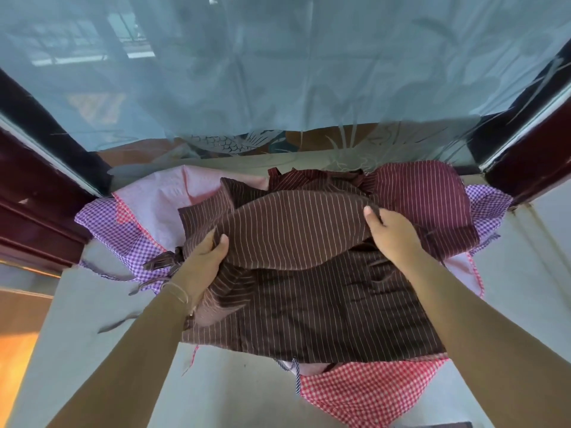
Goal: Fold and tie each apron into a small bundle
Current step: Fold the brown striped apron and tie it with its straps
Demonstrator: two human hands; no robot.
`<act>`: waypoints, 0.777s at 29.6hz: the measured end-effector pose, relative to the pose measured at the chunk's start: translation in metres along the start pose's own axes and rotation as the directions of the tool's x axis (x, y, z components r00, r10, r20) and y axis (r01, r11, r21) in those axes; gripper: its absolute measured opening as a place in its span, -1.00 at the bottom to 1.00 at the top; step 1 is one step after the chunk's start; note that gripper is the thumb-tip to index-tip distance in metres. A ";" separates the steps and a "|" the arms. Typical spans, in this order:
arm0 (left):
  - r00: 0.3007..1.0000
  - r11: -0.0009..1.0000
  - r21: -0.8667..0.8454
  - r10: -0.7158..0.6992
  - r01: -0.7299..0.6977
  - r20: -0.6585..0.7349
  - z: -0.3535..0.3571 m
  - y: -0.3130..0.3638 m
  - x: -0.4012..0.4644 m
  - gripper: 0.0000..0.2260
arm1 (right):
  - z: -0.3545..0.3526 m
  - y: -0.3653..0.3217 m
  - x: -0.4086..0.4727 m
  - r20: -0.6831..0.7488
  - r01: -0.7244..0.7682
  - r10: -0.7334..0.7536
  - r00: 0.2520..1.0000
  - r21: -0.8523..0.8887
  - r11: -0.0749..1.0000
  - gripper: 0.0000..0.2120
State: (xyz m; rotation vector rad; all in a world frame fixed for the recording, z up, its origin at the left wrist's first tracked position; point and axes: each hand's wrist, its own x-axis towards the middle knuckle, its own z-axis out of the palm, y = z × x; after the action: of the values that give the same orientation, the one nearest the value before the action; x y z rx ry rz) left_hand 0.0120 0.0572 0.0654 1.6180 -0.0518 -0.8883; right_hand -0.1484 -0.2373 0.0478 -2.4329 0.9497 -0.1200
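Left hand (206, 257) and right hand (390, 231) each pinch the brown striped apron (296, 236) fold — I'd keep edges level, draw it near, flatten.

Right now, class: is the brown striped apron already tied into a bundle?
No: the brown apron lies spread open over the pile, with the left hand and right hand gripping a fold of it.

1. Left hand (205, 257): arm extended forward, thin bracelet (177, 291) worn at wrist, fingers and thumb pinched on cloth.
2. Right hand (391, 233): arm extended, palm down, fingers curled gripping cloth.
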 end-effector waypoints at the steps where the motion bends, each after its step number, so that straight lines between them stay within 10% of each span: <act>1: 0.999 0.999 0.003 0.035 -0.035 -0.002 -0.002 0.007 -0.001 -0.76 | -0.014 -0.010 -0.001 0.062 -0.042 0.033 0.998 0.150 0.988 -0.49; 5: 0.992 0.986 -0.114 0.122 -0.120 0.012 0.001 0.049 -0.015 -0.69 | -0.064 -0.036 -0.002 0.138 -0.142 0.080 0.987 0.534 0.833 -0.20; 9: 0.987 0.943 -0.320 0.129 -0.091 0.098 0.006 0.087 -0.032 -0.76 | -0.113 -0.047 -0.008 0.259 -0.276 0.099 0.961 0.880 0.387 -0.67; 12: 0.968 0.927 -0.343 0.208 -0.150 0.141 0.017 0.121 -0.044 -0.76 | -0.140 -0.048 -0.015 0.258 -0.240 -0.037 0.965 0.935 0.260 -0.81; 17: 0.904 0.956 0.130 0.195 -0.261 0.381 0.030 0.120 -0.055 -0.67 | -0.139 -0.026 -0.030 0.450 -0.320 -0.120 0.885 0.774 0.547 -0.68; 20: 0.910 0.766 0.621 -0.125 -0.165 0.396 0.022 0.058 -0.049 -0.66 | -0.093 0.012 -0.048 0.704 -0.272 -0.046 0.709 0.332 0.903 -0.80; 23: 0.815 0.692 0.718 -0.460 0.081 0.352 0.005 -0.031 -0.037 -0.68 | -0.034 0.051 -0.078 0.846 -0.366 0.101 0.523 0.116 0.923 -0.67</act>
State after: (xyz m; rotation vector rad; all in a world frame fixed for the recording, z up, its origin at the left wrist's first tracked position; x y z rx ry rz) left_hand -0.0301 0.0802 0.0576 2.0436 -0.5815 -1.6816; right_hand -0.2465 -0.2325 0.0595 -1.7010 0.7069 0.8844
